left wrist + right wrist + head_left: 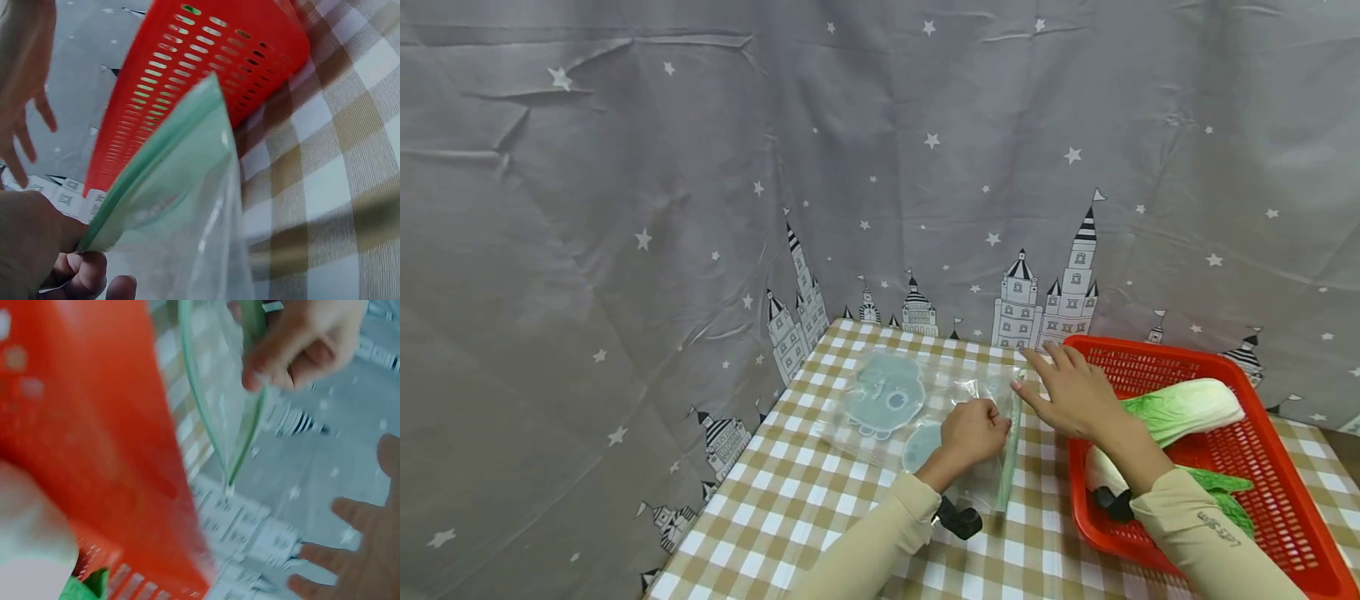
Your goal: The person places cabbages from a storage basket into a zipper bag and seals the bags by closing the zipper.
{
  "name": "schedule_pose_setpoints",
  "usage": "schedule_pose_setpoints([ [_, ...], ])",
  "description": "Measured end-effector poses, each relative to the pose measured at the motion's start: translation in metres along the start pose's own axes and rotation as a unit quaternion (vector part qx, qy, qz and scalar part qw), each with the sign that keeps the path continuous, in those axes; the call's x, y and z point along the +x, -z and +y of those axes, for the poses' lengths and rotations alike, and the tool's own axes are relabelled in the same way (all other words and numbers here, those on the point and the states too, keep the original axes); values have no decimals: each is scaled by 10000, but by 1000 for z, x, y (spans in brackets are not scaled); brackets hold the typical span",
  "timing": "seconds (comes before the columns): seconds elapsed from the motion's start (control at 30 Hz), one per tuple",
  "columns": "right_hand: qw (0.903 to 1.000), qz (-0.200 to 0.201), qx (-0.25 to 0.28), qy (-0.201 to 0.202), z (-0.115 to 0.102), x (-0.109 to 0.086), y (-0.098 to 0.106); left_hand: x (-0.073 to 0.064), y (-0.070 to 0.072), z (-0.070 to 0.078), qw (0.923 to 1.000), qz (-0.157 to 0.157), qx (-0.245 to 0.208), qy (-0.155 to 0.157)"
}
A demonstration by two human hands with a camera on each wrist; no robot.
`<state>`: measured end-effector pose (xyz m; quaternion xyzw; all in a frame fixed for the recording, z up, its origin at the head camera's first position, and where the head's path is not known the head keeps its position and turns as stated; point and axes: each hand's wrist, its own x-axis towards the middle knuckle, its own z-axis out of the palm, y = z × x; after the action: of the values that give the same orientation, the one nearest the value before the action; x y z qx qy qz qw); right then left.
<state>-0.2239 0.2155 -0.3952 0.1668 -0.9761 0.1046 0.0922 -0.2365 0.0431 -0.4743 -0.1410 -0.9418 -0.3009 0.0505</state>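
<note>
Head view: left hand (973, 435) pinches a zip-lock bag (895, 404) at its green mouth, which runs fore-aft just left of the spread, unladen right hand (1070, 396).

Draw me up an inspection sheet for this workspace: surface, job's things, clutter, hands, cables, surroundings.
Surface: brown-and-white checked tablecloth, bearing the items below.
Job's things: clear plastic zip bag with green edging and pale blue-green shapes, its mouth parted; beside it, a red perforated plastic basket holding a long white-and-green leafy vegetable and green leaves, contents partly hidden.
Clutter: nothing seen.
Hands: left hand pinches the bag's green edging; right hand, fingers spread, holds nothing.
Cables: nothing seen.
Surroundings: grey curtain printed with white stars and castles, behind the tablecloth and along its left.
</note>
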Motion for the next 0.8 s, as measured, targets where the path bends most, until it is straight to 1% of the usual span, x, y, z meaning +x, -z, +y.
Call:
schedule_pose_setpoints([
  [0.1, 9993, -369, -84, 64, -16, -7, -2, -4, 8, -2, 9996, 98, -249, -93],
  [0.2, 9965, -755, -341, 115, -33, -15, -3, -8, 14, -1, 9986, 228, -447, -181],
  [0.3, 9918, -1085, -644, 213, -46, -22, -5, -12, 19, 0, 9971, 336, -658, -193],
  [0.37, 9891, -1232, -740, 316, -54, -26, -8, -15, 22, 0, 9959, 421, -790, -156],
  [0.43, 9876, -1297, -771, 443, -60, -29, -12, -16, 24, 0, 9949, 520, -849, -150],
  [0.53, 9869, -1208, -866, 625, -66, -34, -21, -19, 27, 1, 9938, 653, -881, -197],
  [0.63, 9841, -1100, -1152, 789, -71, -38, -33, -24, 31, 3, 9923, 757, -908, -357],
  [0.67, 9820, -1042, -1308, 875, -72, -40, -37, -25, 33, 4, 9918, 760, -939, -415],
  [0.8, 9687, -1002, -1937, 1188, -77, -46, -55, -30, 44, 11, 9887, 704, -1157, -641],
])
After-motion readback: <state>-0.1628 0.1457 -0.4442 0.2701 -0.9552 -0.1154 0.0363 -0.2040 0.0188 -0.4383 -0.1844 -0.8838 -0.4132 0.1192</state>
